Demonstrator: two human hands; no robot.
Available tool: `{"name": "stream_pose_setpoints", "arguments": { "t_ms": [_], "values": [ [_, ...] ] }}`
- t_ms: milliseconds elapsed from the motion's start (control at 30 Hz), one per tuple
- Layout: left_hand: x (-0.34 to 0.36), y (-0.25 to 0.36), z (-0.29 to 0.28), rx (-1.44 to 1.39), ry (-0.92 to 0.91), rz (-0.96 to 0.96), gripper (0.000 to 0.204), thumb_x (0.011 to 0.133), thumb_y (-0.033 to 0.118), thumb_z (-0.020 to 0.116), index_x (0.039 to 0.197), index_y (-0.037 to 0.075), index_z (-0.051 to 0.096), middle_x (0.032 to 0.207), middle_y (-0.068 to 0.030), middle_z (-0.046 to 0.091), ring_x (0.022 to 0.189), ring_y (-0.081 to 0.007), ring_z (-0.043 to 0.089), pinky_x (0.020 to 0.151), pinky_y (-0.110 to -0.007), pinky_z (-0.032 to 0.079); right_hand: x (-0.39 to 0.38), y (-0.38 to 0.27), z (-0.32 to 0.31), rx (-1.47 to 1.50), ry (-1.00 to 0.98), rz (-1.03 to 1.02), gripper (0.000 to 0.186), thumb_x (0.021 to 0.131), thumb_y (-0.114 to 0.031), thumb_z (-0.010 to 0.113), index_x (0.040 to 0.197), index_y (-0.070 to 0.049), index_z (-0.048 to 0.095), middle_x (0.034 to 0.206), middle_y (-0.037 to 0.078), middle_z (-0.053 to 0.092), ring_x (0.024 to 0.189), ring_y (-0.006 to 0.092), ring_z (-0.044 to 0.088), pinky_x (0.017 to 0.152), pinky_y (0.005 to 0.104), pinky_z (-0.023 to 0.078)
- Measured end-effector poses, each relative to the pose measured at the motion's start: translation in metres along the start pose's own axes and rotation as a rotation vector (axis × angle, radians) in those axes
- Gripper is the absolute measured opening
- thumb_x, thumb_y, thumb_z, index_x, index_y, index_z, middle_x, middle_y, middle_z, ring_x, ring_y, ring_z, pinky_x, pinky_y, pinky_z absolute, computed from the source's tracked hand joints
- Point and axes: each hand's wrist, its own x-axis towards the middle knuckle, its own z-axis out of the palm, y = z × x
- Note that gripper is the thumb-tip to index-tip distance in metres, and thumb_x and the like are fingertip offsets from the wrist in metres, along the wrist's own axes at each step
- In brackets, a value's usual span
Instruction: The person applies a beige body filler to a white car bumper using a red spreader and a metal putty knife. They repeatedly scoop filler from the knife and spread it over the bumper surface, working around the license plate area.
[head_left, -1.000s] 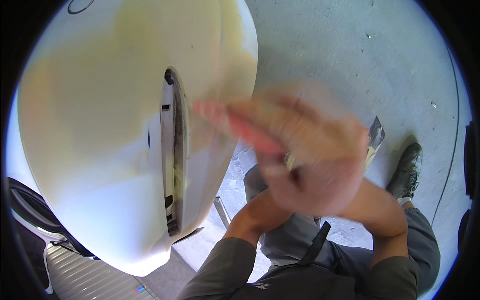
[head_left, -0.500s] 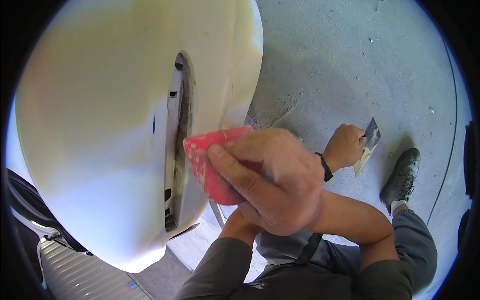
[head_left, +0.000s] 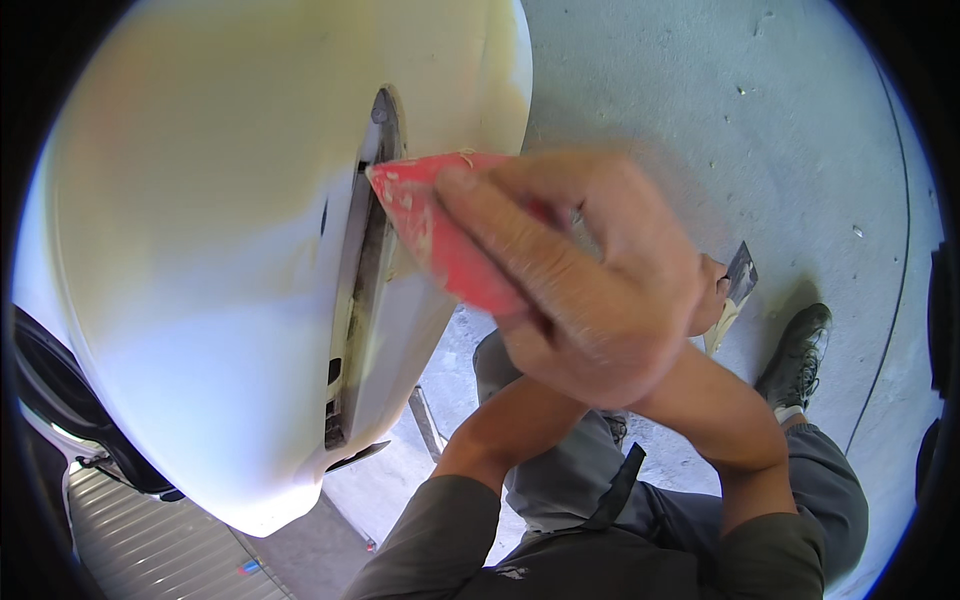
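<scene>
My right hand [head_left: 600, 270], blurred by motion, pinches a red, flexible body-filler spreader [head_left: 440, 225] smeared with pale paste. The spreader's pointed corner overlaps the upper part of a long recessed slot [head_left: 362, 285] in a white and cream car body panel [head_left: 200, 230]. I cannot tell whether it touches the panel. Crossed beneath the right arm, my left arm reaches to the right. There my left hand [head_left: 709, 295], mostly hidden behind the right, grips a putty knife [head_left: 742, 270] with cream paste on its blade.
Grey concrete floor [head_left: 640, 80] lies right of the panel. My dark shoe [head_left: 800, 355] stands at the right. Black trim [head_left: 70, 400] and a ribbed metal surface [head_left: 140, 545] are at lower left. A metal bar [head_left: 427, 422] shows under the panel's edge.
My right hand and the red spreader have moved up and away along the slot. My left hand is now more covered by the right. The view has shifted slightly.
</scene>
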Motion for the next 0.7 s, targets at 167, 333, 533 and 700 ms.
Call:
{"name": "stream_pose_setpoints", "arguments": {
  "t_ms": [167, 333, 533, 700],
  "values": [
    [0.001, -0.002, -0.002, 0.025, 0.012, 0.056, 0.022, 0.086, 0.009, 0.065, 0.069, -0.004, 0.059, 0.069, -0.0283, 0.058, 0.068, -0.051, 0.056, 0.065, -0.056, 0.043, -0.015, -0.018, -0.005, 0.082, -0.067, 0.051, 0.053, 0.056, 0.001, 0.072, 0.108, -0.002, 0.079, 0.095, 0.01, 0.072, 0.079, 0.0239, 0.069, 0.065, 0.0311, 0.055],
    [0.001, 0.004, -0.003, 0.004, -0.008, -0.056, 0.019, 0.087, 0.009, 0.066, 0.073, -0.004, 0.064, 0.072, -0.029, 0.06, 0.069, -0.0507, 0.058, 0.066, -0.055, 0.045, 0.002, 0.0, -0.016, 0.051, -0.084, -0.011, 0.052, 0.062, 0.005, 0.071, 0.113, 0.0, 0.077, 0.098, 0.013, 0.07, 0.079, 0.0266, 0.07, 0.068, 0.031, 0.056],
    [0.001, -0.008, 0.006, -0.02, 0.016, 0.016, 0.019, 0.087, 0.009, 0.066, 0.074, -0.004, 0.065, 0.072, -0.029, 0.061, 0.069, -0.0506, 0.058, 0.065, -0.054, 0.046, -0.011, -0.007, 0.0, -0.064, -0.055, -0.015, 0.055, 0.058, 0.001, 0.075, 0.113, -0.005, 0.079, 0.097, 0.01, 0.069, 0.078, 0.024, 0.069, 0.065, 0.0313, 0.056],
    [0.003, -0.017, 0.004, 0.073, -0.052, 0.023, 0.023, 0.09, 0.016, 0.065, 0.075, -0.002, 0.069, 0.077, -0.0273, 0.066, 0.079, -0.048, 0.064, 0.073, -0.053, 0.051, -0.033, -0.034, 0.006, 0.124, -0.096, 0.045, 0.054, 0.057, -0.005, 0.077, 0.111, -0.007, 0.08, 0.092, 0.008, 0.069, 0.076, 0.0232, 0.068, 0.062, 0.0309, 0.054]
  ]
}}
